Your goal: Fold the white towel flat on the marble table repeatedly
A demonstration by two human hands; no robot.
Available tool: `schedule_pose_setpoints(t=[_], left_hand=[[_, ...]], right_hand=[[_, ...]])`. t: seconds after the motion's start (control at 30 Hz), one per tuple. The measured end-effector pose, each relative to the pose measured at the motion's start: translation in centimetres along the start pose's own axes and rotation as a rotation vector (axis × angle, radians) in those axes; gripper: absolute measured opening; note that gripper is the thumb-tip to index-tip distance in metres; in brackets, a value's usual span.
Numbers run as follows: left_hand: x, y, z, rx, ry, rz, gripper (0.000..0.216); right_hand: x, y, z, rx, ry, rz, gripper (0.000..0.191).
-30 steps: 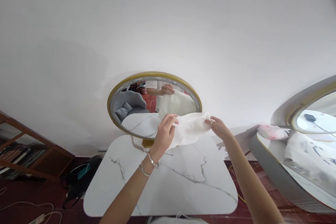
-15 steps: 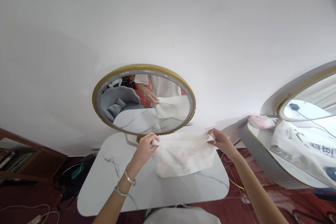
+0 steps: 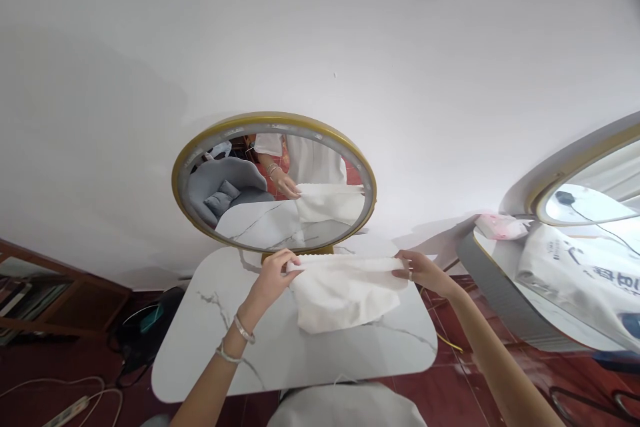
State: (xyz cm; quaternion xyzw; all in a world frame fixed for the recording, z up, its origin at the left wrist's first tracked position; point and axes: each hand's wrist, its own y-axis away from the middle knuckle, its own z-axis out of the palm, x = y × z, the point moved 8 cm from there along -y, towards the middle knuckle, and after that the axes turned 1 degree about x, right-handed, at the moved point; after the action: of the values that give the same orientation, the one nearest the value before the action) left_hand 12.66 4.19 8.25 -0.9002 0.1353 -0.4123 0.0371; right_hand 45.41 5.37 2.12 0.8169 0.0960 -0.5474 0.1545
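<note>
A white cloth [image 3: 345, 297] hangs between my hands over the marble-patterned table [image 3: 200, 347], its lower part touching or close to the tabletop. My left hand [image 3: 274, 275] pinches its upper left corner; two bracelets circle that wrist. At the upper right corner, my right hand [image 3: 423, 272], with a ring on one finger, pinches the cloth too. The top edge is stretched nearly straight. Behind it stands an oval gold-framed mirror [image 3: 275, 180], reflecting one of my hands and the cloth.
On the right, a second table [image 3: 493, 257] bears a pink-and-white packet [image 3: 501, 225] and white printed fabric [image 3: 575, 273] before another mirror [image 3: 595, 197]. A black bag [image 3: 145, 333] and a power strip [image 3: 67, 411] lie on the red floor at left, near a wooden cabinet [image 3: 55, 293].
The cloth's top edge is pulled straighter and its folds hang differently. Both hands still pinch the corners. My view has shifted slightly.
</note>
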Motion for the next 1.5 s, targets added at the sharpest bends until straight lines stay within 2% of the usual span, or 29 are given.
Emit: schedule_pose_setpoints(t=[0.1, 0.23, 0.53, 0.63, 0.73, 0.87, 1.0, 1.13, 1.2, 1.37, 1.5], left_hand=[[-0.5, -0.1, -0.1, -0.010, 0.063, -0.024, 0.018], [-0.8, -0.3, -0.1, -0.028, 0.072, -0.032, 0.023], [-1.3, -1.1, -0.8, -0.058, 0.065, -0.001, 0.025], [-1.4, -1.2, -1.0, -0.066, 0.046, 0.006, 0.024], [-1.2, -1.2, -1.5, -0.059, 0.039, -0.002, 0.025], [-0.1, -0.5, -3.5, -0.002, 0.034, -0.002, 0.024], [0.5, 0.5, -5.3, 0.047, 0.019, -0.020, 0.024], [-0.2, 1.1, -5.3, 0.049, 0.013, -0.042, 0.024], [-0.6, 1.2, -4.8, 0.009, 0.004, -0.052, 0.025], [-1.1, 1.5, -3.8, -0.185, -0.048, -0.061, 0.027], [-1.1, 1.4, -3.7, -0.195, -0.052, -0.035, 0.026]], right_hand=[[0.7, 0.1, -0.4, -0.012, -0.014, 0.041, 0.037], [0.9, -0.1, -1.5, 0.059, 0.084, 0.017, 0.040], [-0.6, -0.3, -2.7, 0.036, 0.358, -0.049, 0.023], [-1.1, -0.2, -2.3, -0.032, 0.342, -0.043, 0.021], [-2.6, 0.5, -1.1, -0.122, 0.313, -0.109, 0.020], [-5.0, 2.7, 0.3, -0.179, 0.381, -0.162, 0.026], [-5.2, 4.4, 0.2, -0.141, 0.353, -0.064, 0.023], [-4.4, 4.4, 0.2, -0.117, 0.277, -0.033, 0.024], [-3.9, 4.0, 0.0, -0.054, 0.297, -0.048, 0.026], [-2.5, 3.5, -1.3, 0.124, 0.307, -0.047, 0.030], [-3.6, 3.8, -2.7, 0.226, 0.318, -0.106, 0.030]])
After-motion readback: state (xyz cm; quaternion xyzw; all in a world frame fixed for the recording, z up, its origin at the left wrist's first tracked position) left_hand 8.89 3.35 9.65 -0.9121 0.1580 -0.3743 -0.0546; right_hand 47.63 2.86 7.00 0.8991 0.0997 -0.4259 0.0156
